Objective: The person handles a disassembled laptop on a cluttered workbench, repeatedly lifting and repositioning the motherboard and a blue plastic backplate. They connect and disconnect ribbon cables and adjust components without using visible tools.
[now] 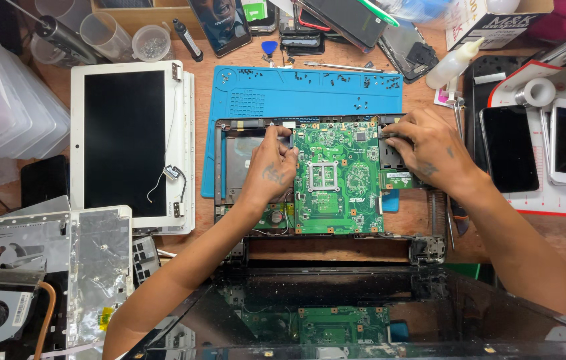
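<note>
Gripping green circuit board (336, 177) edges: left hand (271, 168), right hand (430, 150), fingers pinched.
White box (490, 23) top right, behind white bottle (453, 63).

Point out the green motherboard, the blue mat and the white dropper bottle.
green motherboard (336, 180): head view, on the square metal socket frame's surrounding board.
blue mat (276, 93): head view, on its bare upper left area.
white dropper bottle (452, 65): head view, on its body.

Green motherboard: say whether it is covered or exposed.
Exposed: the green motherboard lies bare in the open laptop base, both hands at its edges.
</note>
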